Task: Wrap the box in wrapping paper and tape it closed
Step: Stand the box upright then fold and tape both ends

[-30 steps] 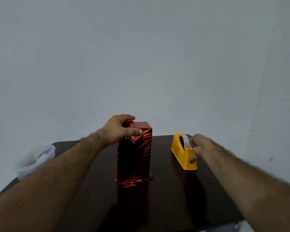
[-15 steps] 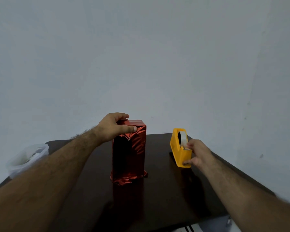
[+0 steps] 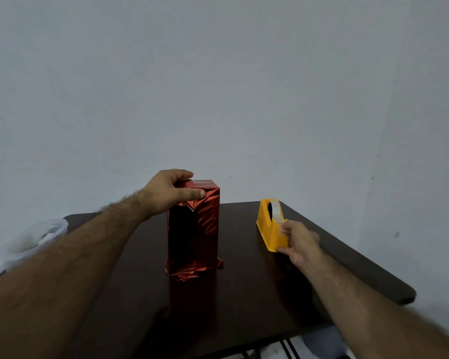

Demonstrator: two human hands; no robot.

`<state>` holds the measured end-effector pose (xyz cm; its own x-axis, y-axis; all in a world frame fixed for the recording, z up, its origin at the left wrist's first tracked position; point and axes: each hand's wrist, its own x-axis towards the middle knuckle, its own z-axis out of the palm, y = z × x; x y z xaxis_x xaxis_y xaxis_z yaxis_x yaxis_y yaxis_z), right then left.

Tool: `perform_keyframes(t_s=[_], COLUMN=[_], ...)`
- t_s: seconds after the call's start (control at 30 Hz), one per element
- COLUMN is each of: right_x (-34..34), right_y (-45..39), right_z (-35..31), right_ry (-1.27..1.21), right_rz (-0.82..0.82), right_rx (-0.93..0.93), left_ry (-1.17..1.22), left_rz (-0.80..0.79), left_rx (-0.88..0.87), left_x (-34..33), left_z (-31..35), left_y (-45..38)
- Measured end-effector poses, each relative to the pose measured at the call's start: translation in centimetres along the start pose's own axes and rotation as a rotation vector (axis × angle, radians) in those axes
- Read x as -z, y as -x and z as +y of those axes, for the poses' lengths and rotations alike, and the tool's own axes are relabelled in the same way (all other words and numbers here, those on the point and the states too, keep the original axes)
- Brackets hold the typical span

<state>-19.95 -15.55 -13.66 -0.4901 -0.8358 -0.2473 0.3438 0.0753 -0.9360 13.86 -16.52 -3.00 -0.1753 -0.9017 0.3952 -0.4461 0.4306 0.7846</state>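
A tall box (image 3: 193, 229) wrapped in shiny red wrapping paper (image 3: 205, 216) stands upright at the centre of the frame on a dark brown table (image 3: 244, 294), seen from a head-worn camera against a plain grey-white wall (image 3: 218, 86). The paper is creased near the top of the box's front face and bunches out in crumpled folds where the box meets the table.

The left hand (image 3: 166, 193), reaching in from the lower left of the frame, grips the top of the box: its thumb lies flat across the upper front face, pressing the folded paper down, while the curled fingers (image 3: 182, 174) wrap over the top rear edge.

At right of centre, well apart from the box, a yellow tape dispenser (image 3: 270, 226) sits on the table with a roll of clear tape (image 3: 275, 211) in its cradle. The right hand (image 3: 300, 242), coming in from the lower right, is at the dispenser's near end. Its fingers are curled, with fingertips against the cutter end and the thumb at the base; whether they pinch a strip of tape cannot be told from this view.

At the left edge of the frame, a translucent plastic container (image 3: 34, 237) sits blurred at the table's edge, its contents indistinct.
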Motion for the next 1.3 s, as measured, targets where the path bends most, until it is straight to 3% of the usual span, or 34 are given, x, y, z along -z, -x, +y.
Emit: perform_keyframes(t_s=[0.4, 0.63, 0.73, 0.83, 0.93, 1.1, 1.3], right_x=[-0.3, -1.1, -0.7, -0.1, -0.7, -2.5, -5.6], right_y=[0.7, 1.2, 2.1, 0.9, 0.8, 3.1, 7.6], right_z=[-0.1, -3.4, -4.1, -2.3, -1.8, -4.9, -10.2], right_ry=[0.265, 0.699, 0.909, 0.969, 0.897, 0.892, 0.911], right_rz=[0.082, 0.081, 0.095, 0.025, 0.085, -0.15, -0.525], right_rx=[0.002, -0.049, 0.043, 0.039, 0.112, 0.156, 0.466], left_ry=[-0.024, -0.035, -0.046, -0.058, -0.074, -0.08, -0.089], left_rz=[0.001, -0.002, -0.007, -0.015, -0.023, -0.029, -0.024], left_rx=[-0.007, 0.002, 0.009, 0.012, 0.011, 0.031, 0.042], left_x=[-0.1, 0.0, -0.1, -0.1, 0.0, 0.0, 0.1], left_z=[-0.1, 0.0, 0.3, 0.4, 0.5, 0.7, 0.6], left_y=[-0.1, -0.2, -0.2, 0.0, 0.0, 0.3, 0.3])
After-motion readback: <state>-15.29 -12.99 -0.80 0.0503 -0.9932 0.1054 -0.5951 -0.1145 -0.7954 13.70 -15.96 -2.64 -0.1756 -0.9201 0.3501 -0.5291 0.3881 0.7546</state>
